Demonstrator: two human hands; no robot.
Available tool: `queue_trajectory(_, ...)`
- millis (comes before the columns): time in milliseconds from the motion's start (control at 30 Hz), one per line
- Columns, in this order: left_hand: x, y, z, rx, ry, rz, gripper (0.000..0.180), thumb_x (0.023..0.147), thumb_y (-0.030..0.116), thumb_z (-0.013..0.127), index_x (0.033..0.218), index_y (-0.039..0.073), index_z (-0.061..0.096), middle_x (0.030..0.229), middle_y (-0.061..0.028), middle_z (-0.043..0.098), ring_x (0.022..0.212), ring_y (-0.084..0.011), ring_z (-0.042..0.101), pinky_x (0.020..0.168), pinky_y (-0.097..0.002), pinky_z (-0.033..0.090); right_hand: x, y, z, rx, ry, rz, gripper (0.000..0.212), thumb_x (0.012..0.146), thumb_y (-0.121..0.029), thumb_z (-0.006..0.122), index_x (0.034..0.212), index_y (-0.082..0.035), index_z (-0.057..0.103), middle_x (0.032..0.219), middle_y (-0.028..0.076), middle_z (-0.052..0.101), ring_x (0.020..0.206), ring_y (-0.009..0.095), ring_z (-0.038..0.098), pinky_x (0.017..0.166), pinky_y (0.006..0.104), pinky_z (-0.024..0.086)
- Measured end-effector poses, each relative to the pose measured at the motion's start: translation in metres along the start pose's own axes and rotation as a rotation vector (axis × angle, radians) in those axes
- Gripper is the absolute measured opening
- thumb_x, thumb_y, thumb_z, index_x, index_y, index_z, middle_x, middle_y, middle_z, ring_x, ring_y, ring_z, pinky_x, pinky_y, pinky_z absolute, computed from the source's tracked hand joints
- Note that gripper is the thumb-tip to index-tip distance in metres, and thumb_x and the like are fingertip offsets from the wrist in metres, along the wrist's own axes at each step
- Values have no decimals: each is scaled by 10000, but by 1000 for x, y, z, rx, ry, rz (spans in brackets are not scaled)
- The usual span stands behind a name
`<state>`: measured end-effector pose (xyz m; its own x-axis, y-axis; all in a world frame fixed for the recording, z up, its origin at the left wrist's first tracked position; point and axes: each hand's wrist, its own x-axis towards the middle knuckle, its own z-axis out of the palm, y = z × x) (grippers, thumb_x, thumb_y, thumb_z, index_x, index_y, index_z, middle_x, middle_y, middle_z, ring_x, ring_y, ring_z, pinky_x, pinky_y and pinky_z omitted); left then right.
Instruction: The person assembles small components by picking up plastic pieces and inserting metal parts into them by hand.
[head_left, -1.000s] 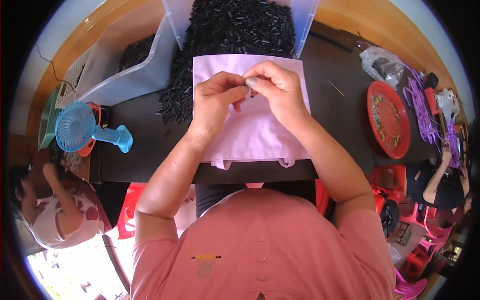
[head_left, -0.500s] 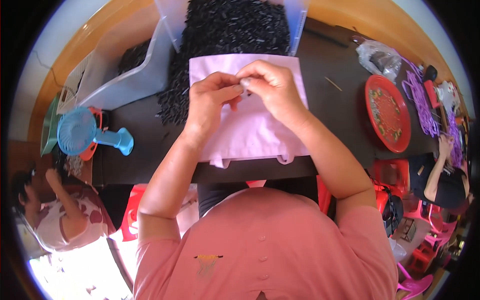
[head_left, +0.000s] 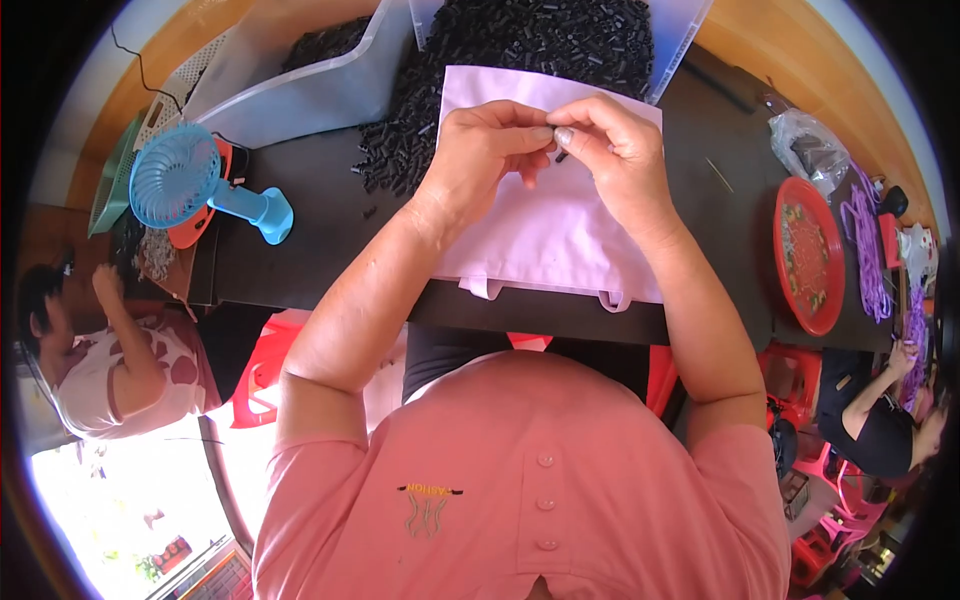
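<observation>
Above a pale pink cloth bag [head_left: 545,235], my left hand [head_left: 490,150] and my right hand [head_left: 620,160] meet fingertip to fingertip. Both are closed in a pinch, thumb against forefinger. A small dark piece [head_left: 561,156] peeks out under my right thumb; the fingers cover most of what they hold, so its exact kind does not show. The bag lies flat on the dark table, its two handles toward me. Just beyond it, a heap of short black tube-like pieces [head_left: 540,40] spills from a clear plastic bin.
To the left are a translucent bin [head_left: 310,100] with more black pieces and a blue handheld fan [head_left: 185,180]. On the right sit a red patterned tray [head_left: 810,260], a clear plastic bag [head_left: 808,150] and purple cord [head_left: 868,250]. Other people sit at both sides.
The whole view has shifted, so table and bag appear farther right and higher. My hands stay pinched together over the bag, with a dark piece now showing below the right thumb.
</observation>
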<state>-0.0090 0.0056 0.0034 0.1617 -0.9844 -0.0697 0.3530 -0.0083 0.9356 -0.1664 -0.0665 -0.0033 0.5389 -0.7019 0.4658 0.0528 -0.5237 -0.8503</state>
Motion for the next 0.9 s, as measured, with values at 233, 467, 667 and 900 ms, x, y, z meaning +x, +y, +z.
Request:
queue_trajectory(233,13,9,-20,4,169,111,182,912,43,617,1025,-98,631,866,-136,652,710,-190,625,615,-304,500,6,4,-8,-214,71,-124,143,801,70,643,899,-31,674,862,50,688,767,161,677,690,264,529)
queue_trajectory(467,15,9,-27,-20,271,104,183,902,34,621,1027,-100,628,889,-144,645,732,-195,616,626,-296,494,4,25,-3,-849,-86,-406,162,716,-27,688,821,-149,703,865,4,579,923,215,580,808,378,443)
queue_trajectory(667,19,2,-27,124,282,78,184,872,44,654,1009,-78,647,893,-127,673,733,-182,636,587,-279,494,3,33,0,-972,-132,-370,194,713,-45,704,864,-162,739,908,15,592,965,232,563,853,389,410)
queue_trajectory(900,16,5,-26,201,357,30,202,827,56,683,986,-65,656,870,-120,684,703,-179,647,561,-270,476,4,32,2,-956,-166,-360,147,718,-82,705,846,-146,740,916,21,602,976,240,559,856,399,397)
